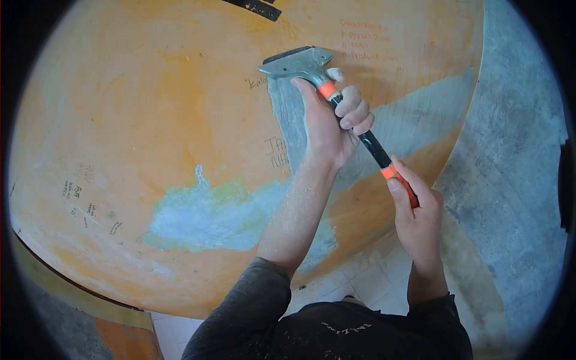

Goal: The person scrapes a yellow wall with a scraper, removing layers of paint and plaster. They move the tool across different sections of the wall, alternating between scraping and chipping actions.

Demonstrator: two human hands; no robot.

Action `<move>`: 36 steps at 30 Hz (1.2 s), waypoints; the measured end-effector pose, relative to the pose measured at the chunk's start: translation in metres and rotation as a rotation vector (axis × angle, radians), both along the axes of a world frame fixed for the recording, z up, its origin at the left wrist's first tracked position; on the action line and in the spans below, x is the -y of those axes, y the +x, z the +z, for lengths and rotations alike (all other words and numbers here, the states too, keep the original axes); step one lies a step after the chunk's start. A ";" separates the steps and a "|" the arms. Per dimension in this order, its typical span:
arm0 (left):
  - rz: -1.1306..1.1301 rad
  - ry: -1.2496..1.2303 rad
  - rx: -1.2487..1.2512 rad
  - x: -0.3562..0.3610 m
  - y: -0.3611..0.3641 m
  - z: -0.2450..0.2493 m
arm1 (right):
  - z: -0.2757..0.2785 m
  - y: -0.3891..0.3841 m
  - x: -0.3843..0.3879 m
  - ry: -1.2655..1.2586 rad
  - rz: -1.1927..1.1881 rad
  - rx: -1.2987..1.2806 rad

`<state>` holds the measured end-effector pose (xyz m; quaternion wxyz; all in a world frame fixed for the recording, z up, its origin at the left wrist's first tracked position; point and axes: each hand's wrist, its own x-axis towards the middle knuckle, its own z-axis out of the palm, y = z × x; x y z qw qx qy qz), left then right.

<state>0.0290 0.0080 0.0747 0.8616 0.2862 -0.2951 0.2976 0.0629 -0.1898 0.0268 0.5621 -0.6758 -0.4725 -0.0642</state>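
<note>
A long-handled scraper (373,144) lies diagonally across the view, its wide grey metal head resting at the orange painted surface (222,114). Wrapped round the upper handle, just below the head, is my left hand (333,123), its thumb pointing up along the head. My right hand (418,210) grips the red and black lower end of the handle. A grey-blue bare strip (287,114) runs down from the scraper's head. Another pale blue patch (204,219) with ragged edges shows left of my left forearm.
A black strip (255,8) lies on the surface at the top. Red handwriting (366,41) is right of the scraper's head. The curved surface ends at the right beside a blue-grey floor (504,162). Pale tiles (360,282) show below, near my body.
</note>
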 end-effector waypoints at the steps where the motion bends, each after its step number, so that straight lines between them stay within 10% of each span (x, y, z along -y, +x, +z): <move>1: 0.000 -0.003 -0.005 0.002 -0.001 -0.006 | 0.001 0.000 0.000 -0.005 0.007 -0.011; 14: 0.352 -0.151 -0.543 0.039 -0.011 -0.185 | -0.203 0.017 0.019 -0.295 0.265 -0.596; 24: 0.355 -0.196 -0.453 0.037 -0.005 -0.106 | -0.144 0.034 0.017 0.173 0.163 0.035; 36: 0.457 -0.122 -0.510 0.044 -0.004 -0.097 | -0.134 0.045 0.030 0.123 0.274 -0.084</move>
